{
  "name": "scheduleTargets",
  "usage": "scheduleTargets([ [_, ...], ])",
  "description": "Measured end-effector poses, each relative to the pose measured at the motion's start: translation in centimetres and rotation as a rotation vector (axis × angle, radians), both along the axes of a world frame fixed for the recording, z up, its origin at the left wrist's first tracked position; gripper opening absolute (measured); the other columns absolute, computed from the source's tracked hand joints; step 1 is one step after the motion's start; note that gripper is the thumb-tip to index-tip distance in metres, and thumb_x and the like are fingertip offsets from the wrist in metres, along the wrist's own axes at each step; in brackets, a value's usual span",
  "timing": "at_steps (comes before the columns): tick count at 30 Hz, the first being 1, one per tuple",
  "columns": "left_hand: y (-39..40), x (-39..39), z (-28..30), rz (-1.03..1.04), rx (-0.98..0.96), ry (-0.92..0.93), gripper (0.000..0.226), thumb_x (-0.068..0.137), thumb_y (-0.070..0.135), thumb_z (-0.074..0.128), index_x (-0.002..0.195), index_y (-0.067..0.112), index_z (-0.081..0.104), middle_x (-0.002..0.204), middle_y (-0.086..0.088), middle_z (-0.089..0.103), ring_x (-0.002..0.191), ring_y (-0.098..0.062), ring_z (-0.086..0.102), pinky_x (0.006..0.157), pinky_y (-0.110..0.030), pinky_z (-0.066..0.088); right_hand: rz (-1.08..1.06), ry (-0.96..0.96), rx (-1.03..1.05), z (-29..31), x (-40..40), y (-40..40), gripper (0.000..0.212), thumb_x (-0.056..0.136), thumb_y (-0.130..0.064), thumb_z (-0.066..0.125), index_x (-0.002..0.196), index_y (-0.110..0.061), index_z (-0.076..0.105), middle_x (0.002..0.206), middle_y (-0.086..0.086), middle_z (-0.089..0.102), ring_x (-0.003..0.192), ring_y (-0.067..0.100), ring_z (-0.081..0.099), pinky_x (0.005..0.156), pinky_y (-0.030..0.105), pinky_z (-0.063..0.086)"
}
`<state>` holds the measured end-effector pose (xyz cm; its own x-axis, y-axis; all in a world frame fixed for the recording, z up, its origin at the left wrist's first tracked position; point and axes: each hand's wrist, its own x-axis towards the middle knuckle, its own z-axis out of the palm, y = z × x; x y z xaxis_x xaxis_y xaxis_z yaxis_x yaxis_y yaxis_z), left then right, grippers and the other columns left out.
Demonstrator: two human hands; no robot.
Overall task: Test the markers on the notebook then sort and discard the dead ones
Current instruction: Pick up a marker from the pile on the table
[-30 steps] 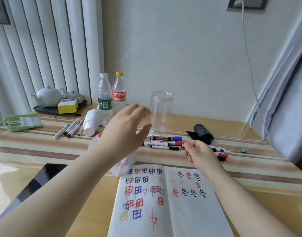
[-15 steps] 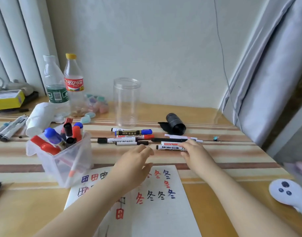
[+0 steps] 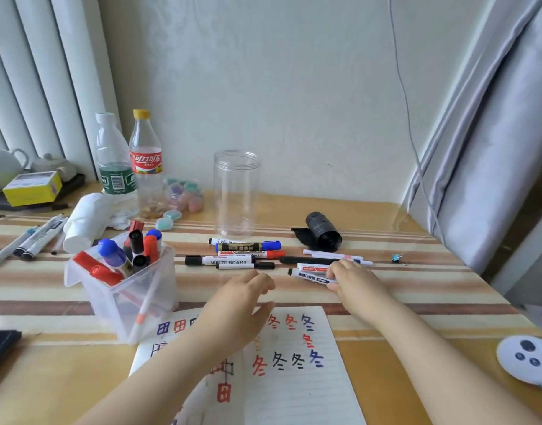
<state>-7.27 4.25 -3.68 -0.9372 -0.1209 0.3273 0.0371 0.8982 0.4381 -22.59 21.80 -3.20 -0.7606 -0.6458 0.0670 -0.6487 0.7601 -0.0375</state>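
Note:
The open notebook point(image 3: 297, 391) lies at the near edge, covered with red, blue and black test characters. My left hand point(image 3: 242, 305) hovers over its top edge, fingers apart and empty. My right hand point(image 3: 352, 280) pinches the end of a white marker point(image 3: 309, 276) that lies on the table in a small group of markers point(image 3: 321, 259). A second group of loose markers point(image 3: 232, 256) lies to the left of it. A clear plastic bin point(image 3: 131, 289) holds several capped red, blue and black markers. An empty clear jar point(image 3: 236, 194) stands upright behind the loose markers.
Two plastic bottles point(image 3: 128, 167) and a white roll point(image 3: 82, 222) stand at the back left, with several pens point(image 3: 30, 240) beside them. A black roll point(image 3: 321, 230) lies at the back right. A white controller point(image 3: 527, 360) rests at the right edge, near a grey curtain point(image 3: 490, 148).
The view has swung right and down. My left hand came down from in front of the bin to the notebook's top edge. My right hand has closed its fingers on the white marker.

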Motion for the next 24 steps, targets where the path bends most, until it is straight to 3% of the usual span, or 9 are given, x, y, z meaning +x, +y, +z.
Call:
scheduleTargets([
  [3, 0.3, 0.8, 0.6, 0.002, 0.026, 0.020, 0.026, 0.092, 0.032, 0.049, 0.117, 0.025, 0.050, 0.115, 0.014, 0.051, 0.097, -0.002, 0.050, 0.079, -0.013, 0.043, -0.099, -0.269, -0.376, 1.6, 2.9, -0.3, 0.016, 0.098, -0.030, 0.043, 0.110, -0.021, 0.050, 0.104, -0.007, 0.054, 0.093, 0.011, 0.053, 0.071, 0.022, 0.041],
  [8, 2.0, 1.9, 1.4, -0.037, 0.090, 0.062, 0.025, 0.092, 0.041, 0.045, 0.106, 0.022, 0.053, 0.095, 0.010, 0.056, 0.086, -0.008, 0.054, 0.072, -0.020, 0.042, -0.077, -1.043, -1.182, 2.2, 9.6, -2.0, 0.016, 0.098, -0.011, 0.043, 0.093, -0.004, 0.057, 0.083, 0.007, 0.061, 0.074, 0.014, 0.054, 0.077, 0.030, 0.044],
  [11, 2.6, 3.0, 1.5, -0.026, 0.048, 0.061, 0.019, 0.095, 0.032, 0.043, 0.095, 0.015, 0.050, 0.085, 0.003, 0.053, 0.075, -0.016, 0.049, 0.061, -0.025, 0.032, -0.079, -1.191, -1.348, 2.3, 12.6, -2.4, 0.016, 0.097, -0.005, 0.043, 0.093, 0.001, 0.057, 0.081, 0.009, 0.065, 0.069, 0.013, 0.061, 0.067, 0.022, 0.050],
  [13, 2.2, 4.2, 1.4, -0.017, -0.002, 0.038, 0.020, 0.096, 0.029, 0.042, 0.098, 0.010, 0.050, 0.086, 0.002, 0.049, 0.072, -0.016, 0.045, 0.059, -0.023, 0.028, -0.127, -1.021, -1.202, 2.3, 14.0, -2.0, 0.014, 0.096, -0.009, 0.049, 0.095, 0.000, 0.060, 0.079, 0.005, 0.069, 0.067, 0.008, 0.065, 0.063, 0.020, 0.051],
  [16, 1.6, 6.1, 1.4, -0.043, -0.021, -0.017, 0.020, 0.096, 0.032, 0.042, 0.097, 0.013, 0.048, 0.081, 0.004, 0.049, 0.069, -0.017, 0.045, 0.058, -0.026, 0.029, -0.080, -0.488, -0.841, 1.8, 15.5, -0.3, 0.016, 0.090, -0.025, 0.060, 0.078, -0.015, 0.064, 0.061, -0.006, 0.062, 0.053, 0.002, 0.053, 0.060, 0.027, 0.048],
  [18, 1.4, 7.1, 1.3, -0.069, -0.065, -0.073, 0.022, 0.095, 0.036, 0.041, 0.099, 0.015, 0.048, 0.083, -0.001, 0.055, 0.071, -0.021, 0.052, 0.060, -0.029, 0.036, 0.112, -0.045, -0.706, 1.8, 16.2, 0.7, 0.018, 0.086, -0.034, 0.061, 0.074, -0.020, 0.061, 0.064, -0.009, 0.058, 0.064, 0.007, 0.051, 0.063, 0.026, 0.043],
  [20, 1.6, 7.6, 1.3, -0.107, -0.063, -0.139, 0.023, 0.096, 0.035, 0.040, 0.102, 0.014, 0.048, 0.089, -0.006, 0.060, 0.073, -0.022, 0.055, 0.064, -0.030, 0.039, 0.313, 0.313, -0.479, 1.5, 16.1, 1.0, 0.019, 0.078, -0.038, 0.065, 0.088, -0.023, 0.064, 0.084, -0.011, 0.060, 0.082, 0.007, 0.051, 0.073, 0.020, 0.041],
  [22, 2.1, 8.0, 1.4, -0.148, -0.023, -0.185, 0.022, 0.097, 0.033, 0.038, 0.101, 0.013, 0.046, 0.092, -0.005, 0.061, 0.076, -0.020, 0.052, 0.067, -0.030, 0.038, 0.390, 0.463, -0.307, 0.7, 15.8, 0.6, 0.031, 0.071, -0.042, 0.068, 0.096, -0.023, 0.068, 0.091, -0.010, 0.065, 0.087, 0.010, 0.060, 0.075, 0.022, 0.049],
  [24, 2.3, 8.4, 1.6, -0.175, 0.004, -0.213, 0.020, 0.098, 0.032, 0.036, 0.096, 0.015, 0.044, 0.090, -0.001, 0.055, 0.078, -0.017, 0.046, 0.066, -0.026, 0.031, 0.417, 0.470, -0.238, 0.1, 15.7, 0.2, 0.030, 0.074, -0.044, 0.049, 0.085, -0.026, 0.070, 0.075, -0.012, 0.067, 0.070, 0.008, 0.065, 0.056, 0.019, 0.050],
])
